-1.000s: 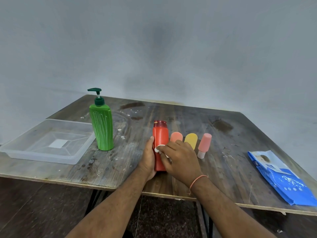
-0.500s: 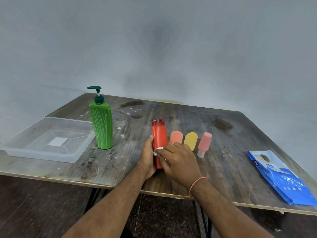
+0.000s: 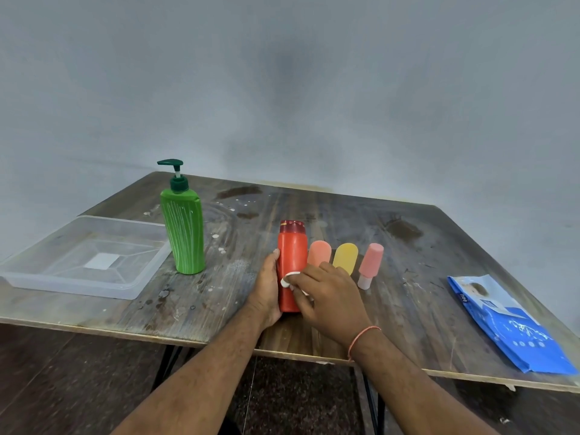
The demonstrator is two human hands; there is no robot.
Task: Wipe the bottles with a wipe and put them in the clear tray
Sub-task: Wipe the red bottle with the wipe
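— Where does the red bottle [image 3: 292, 262] sit against the hands?

— Upright at the near middle of the table [image 3: 408, 246], its long axis vertical, cap up; the left hand [image 3: 266, 290] is curled round its left side with the thumb up along the body, bracing it; the right hand [image 3: 326, 296] pinches a small white wipe [image 3: 287, 279] and presses it onto the bottle's lower front.

— And the clear tray [image 3: 131, 285]?

— Off to the left at the near-left edge, well apart from the bottle, nothing in it; the green pump bottle [image 3: 183, 233] stands between the two, just beside the tray's right rim; I'd judge the left hand is the nearer one for carrying across, and it must pass in front of or over that pump.

— What else waits?

— Three small bottles in a row just right of the red one: a peach bottle [image 3: 319, 252], a yellow bottle [image 3: 346, 255] and a pink bottle [image 3: 370, 262] with a pale cap downward; a blue wipes packet [image 3: 508, 328] lies at the near right.

— The surface?

— Worn dark wood, stained and speckled; a bare grey wall behind.
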